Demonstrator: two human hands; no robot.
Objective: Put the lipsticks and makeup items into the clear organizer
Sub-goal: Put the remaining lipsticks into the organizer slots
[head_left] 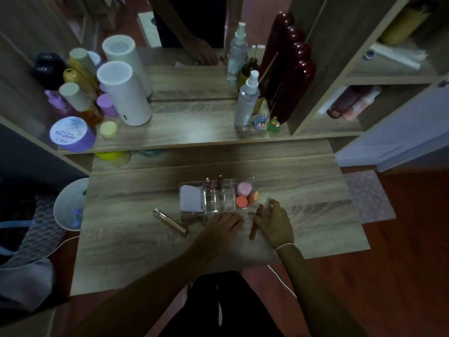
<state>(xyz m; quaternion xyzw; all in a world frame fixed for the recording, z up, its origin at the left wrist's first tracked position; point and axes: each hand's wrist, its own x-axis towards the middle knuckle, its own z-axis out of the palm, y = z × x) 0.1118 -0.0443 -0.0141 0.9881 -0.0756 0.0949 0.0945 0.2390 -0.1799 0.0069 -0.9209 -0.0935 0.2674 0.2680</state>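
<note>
The right hand [274,224] grasps a reddish lipstick tube [256,222] just beside the clear organizer [218,197]; the left hand [223,226] rests flat and empty at the organizer's front edge, a gold tube [171,221] nearby on the wooden vanity table [145,251]

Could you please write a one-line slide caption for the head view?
Right hand grasps a red lipstick tube beside the partly filled clear organizer; left hand rests nearby.
</note>
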